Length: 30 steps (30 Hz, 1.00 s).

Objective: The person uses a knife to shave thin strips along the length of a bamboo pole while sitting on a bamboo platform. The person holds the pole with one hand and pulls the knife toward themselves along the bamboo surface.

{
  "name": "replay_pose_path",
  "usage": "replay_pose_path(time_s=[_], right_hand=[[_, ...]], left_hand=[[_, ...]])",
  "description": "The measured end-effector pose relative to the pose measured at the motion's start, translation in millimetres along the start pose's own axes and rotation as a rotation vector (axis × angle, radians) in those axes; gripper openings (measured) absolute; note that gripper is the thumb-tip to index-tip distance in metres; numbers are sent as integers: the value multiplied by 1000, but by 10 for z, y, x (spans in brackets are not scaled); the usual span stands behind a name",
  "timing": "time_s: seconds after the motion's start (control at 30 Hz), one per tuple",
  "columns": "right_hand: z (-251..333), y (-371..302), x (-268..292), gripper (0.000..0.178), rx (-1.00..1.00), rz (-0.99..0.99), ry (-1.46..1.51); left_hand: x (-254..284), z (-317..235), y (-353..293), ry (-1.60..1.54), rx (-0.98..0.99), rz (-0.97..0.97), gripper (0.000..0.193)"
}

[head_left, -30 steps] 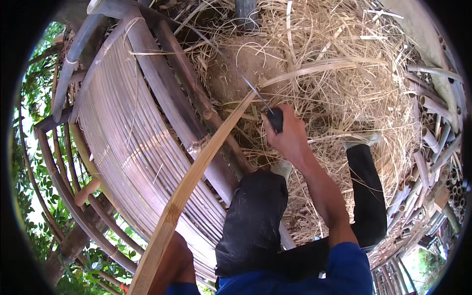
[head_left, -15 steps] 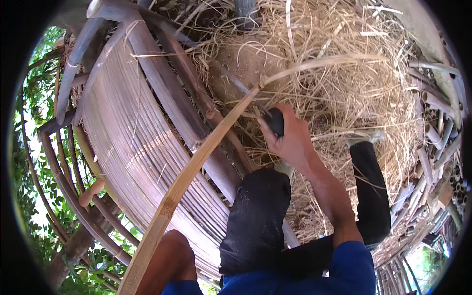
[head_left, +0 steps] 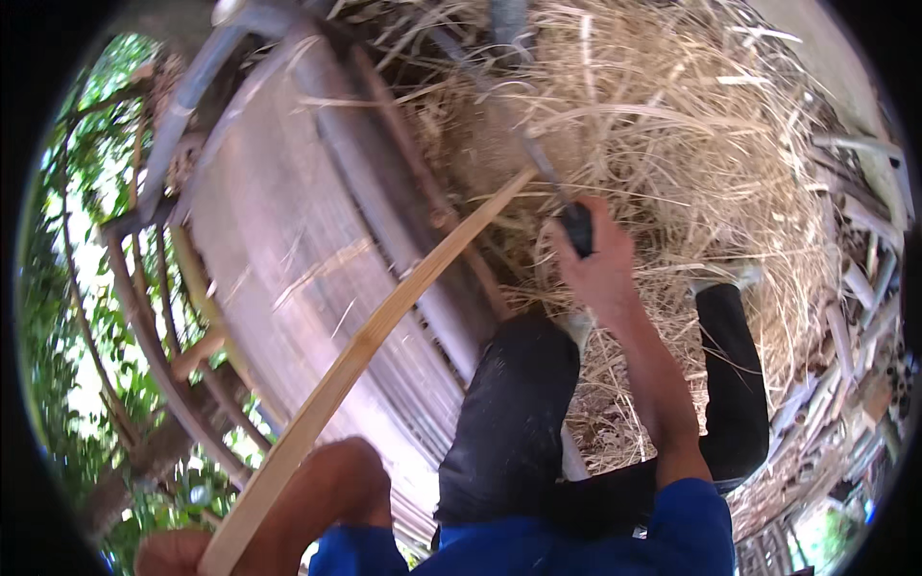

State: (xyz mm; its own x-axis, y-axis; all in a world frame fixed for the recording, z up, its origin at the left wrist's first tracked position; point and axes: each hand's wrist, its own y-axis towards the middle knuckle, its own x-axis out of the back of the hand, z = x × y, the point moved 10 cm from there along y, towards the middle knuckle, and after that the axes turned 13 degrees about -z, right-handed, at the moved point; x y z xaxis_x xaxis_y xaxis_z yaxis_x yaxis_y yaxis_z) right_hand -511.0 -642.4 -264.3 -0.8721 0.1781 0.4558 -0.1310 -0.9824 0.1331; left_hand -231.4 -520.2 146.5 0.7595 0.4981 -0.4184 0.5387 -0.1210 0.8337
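A long pale bamboo strip slants from the lower left up to the middle of the view. Its lower end lies in my left hand, which is partly cut off by the picture's edge and appears closed around it. My right hand grips the black handle of a long knife. The grey blade points up and to the left, crossing close by the strip's upper end. A thin, pale curved sliver shows just beyond the blade, over the shavings.
On the left stands a slatted bamboo bench with thick pole rails. Tangled shavings cover the ground ahead and to the right. My black-trousered knee is beside the bench. Stacked cut bamboo lines the right edge.
The strip has been drawn down and left, its upper end now at the blade. The curved thin length beyond appears separated from it. My right hand and knife have shifted slightly right.
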Motion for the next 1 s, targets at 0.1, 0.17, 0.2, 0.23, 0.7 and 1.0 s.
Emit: replay_pose_path(time_s=[0.1,0.17,0.2,0.23,0.7,1.0], right_hand=[[183,-118,271,42,-245,3,-1],[542,-322,431,49,-518,84,226],[807,-418,459,57,-548,152,364],[1104,-484,515,65,-571,205,493],[3664,-1715,1441,70,-154,654,1322],[2608,-1703,1762,44,-124,74,484]], left_hand=[[-45,225,14,-361,416,16,34],[-78,215,-25,-267,395,-3,37],[-123,241,-45,-179,373,96,42],[-117,292,-33,-162,391,131,49],[710,-677,609,204,230,-345,49],[730,-874,692,-92,353,-212,45]])
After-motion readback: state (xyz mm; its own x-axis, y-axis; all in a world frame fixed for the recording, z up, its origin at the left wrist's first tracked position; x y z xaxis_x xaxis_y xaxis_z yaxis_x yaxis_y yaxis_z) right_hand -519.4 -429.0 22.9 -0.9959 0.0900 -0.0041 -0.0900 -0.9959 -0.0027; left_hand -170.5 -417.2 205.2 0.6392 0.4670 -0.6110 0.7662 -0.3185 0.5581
